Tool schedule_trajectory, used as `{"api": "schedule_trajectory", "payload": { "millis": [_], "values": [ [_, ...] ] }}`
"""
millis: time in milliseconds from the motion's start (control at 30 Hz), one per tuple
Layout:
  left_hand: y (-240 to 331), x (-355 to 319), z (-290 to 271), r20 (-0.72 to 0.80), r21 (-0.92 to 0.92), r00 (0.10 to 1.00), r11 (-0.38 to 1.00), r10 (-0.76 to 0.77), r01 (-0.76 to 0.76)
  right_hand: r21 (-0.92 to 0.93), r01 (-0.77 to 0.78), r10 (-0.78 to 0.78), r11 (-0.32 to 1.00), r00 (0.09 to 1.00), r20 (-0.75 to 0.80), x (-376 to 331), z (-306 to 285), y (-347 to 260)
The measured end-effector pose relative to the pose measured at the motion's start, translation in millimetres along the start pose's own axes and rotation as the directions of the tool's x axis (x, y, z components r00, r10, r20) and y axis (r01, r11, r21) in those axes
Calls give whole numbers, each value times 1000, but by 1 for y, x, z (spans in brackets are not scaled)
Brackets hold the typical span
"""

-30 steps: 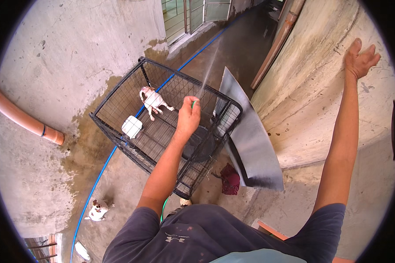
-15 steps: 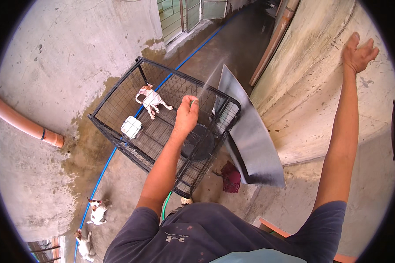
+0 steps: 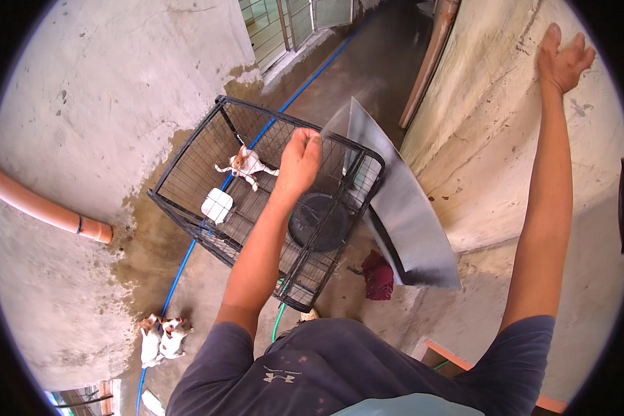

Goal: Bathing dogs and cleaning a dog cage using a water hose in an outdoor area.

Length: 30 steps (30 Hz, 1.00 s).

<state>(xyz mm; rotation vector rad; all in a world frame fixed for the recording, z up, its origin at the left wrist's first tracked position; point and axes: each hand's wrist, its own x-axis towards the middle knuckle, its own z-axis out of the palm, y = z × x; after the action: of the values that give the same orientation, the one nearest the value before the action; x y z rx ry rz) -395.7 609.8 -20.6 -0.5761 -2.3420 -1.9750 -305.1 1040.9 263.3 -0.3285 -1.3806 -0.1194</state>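
My left hand (image 3: 300, 161) is closed in a fist above the black wire cage (image 3: 218, 101). Water sprays from it toward the far right, so it seems closed around a hose end, mostly hidden by the fingers. A green hose (image 3: 279, 322) runs under my left arm, below the cage's near end. Inside the cage are a white-and-brown puppy (image 3: 251, 166), a white container (image 3: 217, 205) and a round black basin (image 3: 319, 222). Far to the right, my right hand (image 3: 560, 66) rests with fingers spread against the concrete wall (image 3: 485, 132), holding nothing.
A grey metal sheet (image 3: 412, 208) leans beside the cage, with a dark red cloth (image 3: 378, 276) on the floor below. A blue hose (image 3: 177, 277) passes beneath the cage. Two puppies (image 3: 150, 341) sit close together at lower left. An orange pipe (image 3: 48, 204) juts from the left wall.
The caged puppy has turned its head toward me. The two loose puppies have come together. My left hand is slightly farther forward, and the spray looks wider and fainter.
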Motion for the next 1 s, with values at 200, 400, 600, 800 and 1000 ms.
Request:
{"api": "schedule_trajectory", "payload": {
  "millis": [200,400,600,800,1000],
  "values": [
    [37,47,-4,-5,308,984,937,178,-168,4,46,-46,999,994,97,-1,0,1],
    [33,58,12,67,371,984,912,163,-176,5,23,-24,1000,994,107,0,2,4],
    [33,51,33,121,335,988,933,94,-130,5,37,-37,999,994,99,-1,3,7],
    [22,47,48,134,308,988,944,83,-121,-84,49,-52,995,998,-32,-5,13,7],
    [24,35,59,150,281,983,949,103,-142,-117,33,-50,993,988,-149,-7,14,6]
  ]
}}
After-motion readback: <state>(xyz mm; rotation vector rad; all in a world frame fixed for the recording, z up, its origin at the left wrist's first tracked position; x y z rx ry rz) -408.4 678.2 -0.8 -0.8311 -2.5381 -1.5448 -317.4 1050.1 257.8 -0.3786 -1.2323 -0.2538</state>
